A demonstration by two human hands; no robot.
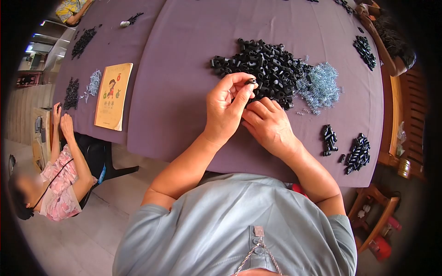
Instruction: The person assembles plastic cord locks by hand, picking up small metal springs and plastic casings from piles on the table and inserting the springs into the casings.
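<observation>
Between the thumb and forefinger of my left hand [226,103] is a small black plastic part [251,81], its hollow end facing up. My right hand [269,120] is just beside it, lower and to the right, with fingers curled together; whatever they pinch is hidden. Both hands are at the near edge of a heap of black plastic parts [271,60]. Touching the heap's right side is a pile of small silvery springs [322,87]. Nearer me on the right lie a small group of black pieces [329,140] and a larger group of black pieces [358,154].
A purple cloth [184,55] covers the table. On the left lies a yellow booklet [113,96], with more springs [93,83] and black parts beyond. A seated person [64,179] works at the left edge; other people's arms show at the far left and right corners.
</observation>
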